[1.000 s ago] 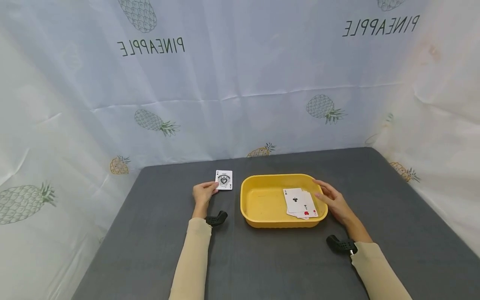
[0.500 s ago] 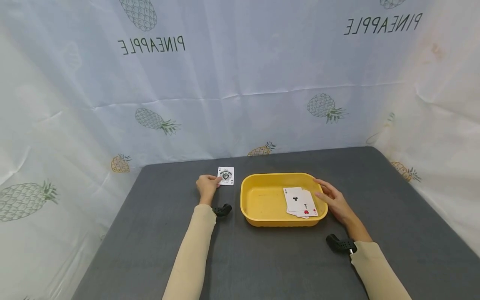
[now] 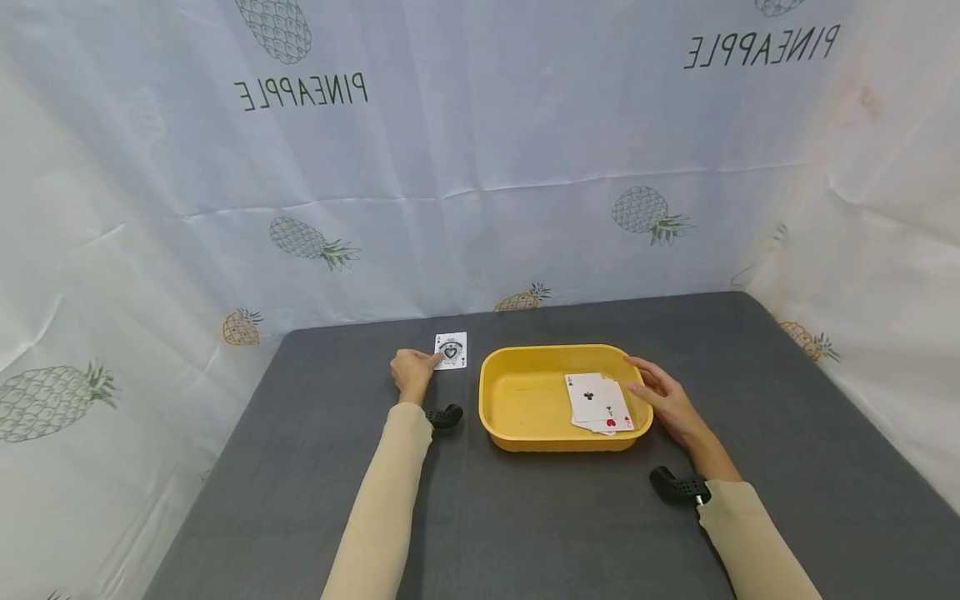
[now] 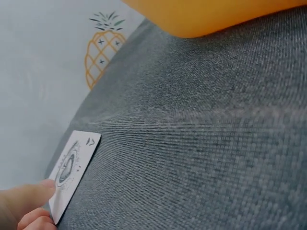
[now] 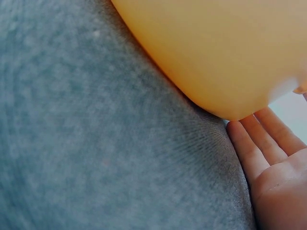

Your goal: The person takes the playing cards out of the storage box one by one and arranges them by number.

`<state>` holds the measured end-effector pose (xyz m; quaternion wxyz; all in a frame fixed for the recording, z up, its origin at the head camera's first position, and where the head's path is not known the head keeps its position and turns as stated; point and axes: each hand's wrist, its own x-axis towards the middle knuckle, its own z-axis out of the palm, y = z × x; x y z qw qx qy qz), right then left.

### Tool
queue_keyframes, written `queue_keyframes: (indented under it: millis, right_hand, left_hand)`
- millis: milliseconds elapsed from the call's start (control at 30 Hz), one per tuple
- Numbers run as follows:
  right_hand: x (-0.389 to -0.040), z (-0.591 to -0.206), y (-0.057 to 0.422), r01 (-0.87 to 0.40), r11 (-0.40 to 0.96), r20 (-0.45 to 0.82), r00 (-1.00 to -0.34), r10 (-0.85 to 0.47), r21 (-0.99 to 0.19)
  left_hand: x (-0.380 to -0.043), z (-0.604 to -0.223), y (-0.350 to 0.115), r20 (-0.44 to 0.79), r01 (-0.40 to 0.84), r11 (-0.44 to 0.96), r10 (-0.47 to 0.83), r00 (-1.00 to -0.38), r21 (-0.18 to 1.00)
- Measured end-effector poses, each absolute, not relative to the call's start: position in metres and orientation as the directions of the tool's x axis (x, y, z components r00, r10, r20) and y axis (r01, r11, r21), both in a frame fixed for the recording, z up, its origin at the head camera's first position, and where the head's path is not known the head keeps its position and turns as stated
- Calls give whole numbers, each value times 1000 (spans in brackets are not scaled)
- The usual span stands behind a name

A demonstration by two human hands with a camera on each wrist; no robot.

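my left hand (image 3: 412,372): pinching a card (image 3: 453,347) left of the bin (image 3: 525,442) | right hand (image 3: 672,410): gripping bin's right end | progress: few other cards (image 3: 589,398) in already, this one's left I guess

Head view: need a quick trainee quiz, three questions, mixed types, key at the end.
1. Relative to the tray, where is the card that the left hand pinches? A) inside it B) to its left C) to its right
2. True or false: the right hand is at the tray's right end.
3. Fill in: the top card in the tray is the ace of ____.

Key: 1 B; 2 true; 3 clubs.
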<state>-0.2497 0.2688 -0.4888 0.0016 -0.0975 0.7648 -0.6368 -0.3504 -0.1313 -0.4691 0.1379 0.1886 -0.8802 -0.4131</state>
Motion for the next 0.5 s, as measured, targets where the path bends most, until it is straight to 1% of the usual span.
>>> queue_keyframes:
  millis: [133,200,333,500]
  right_hand:
    - [-249,-488,268,-140,171,114,-982,-149,-975]
    - [-249,-487,268,-138,169,112,-982,-151,-976]
    - [-249,-487,268,-131,172,104,-982,-154,-976]
    - [-249,-487,268,-122,175,96,-984,-149,-977]
  left_hand:
    - [-347,-468,-133,113,-190,589,-438,-892,786]
    - [-346,-467,-134,107,-185,575,-436,-893,797]
    - [-343,-464,-137,57,-200,524,-433,-899,828]
    - [-340,-457,-138,-37,-213,390,-412,-910,896]
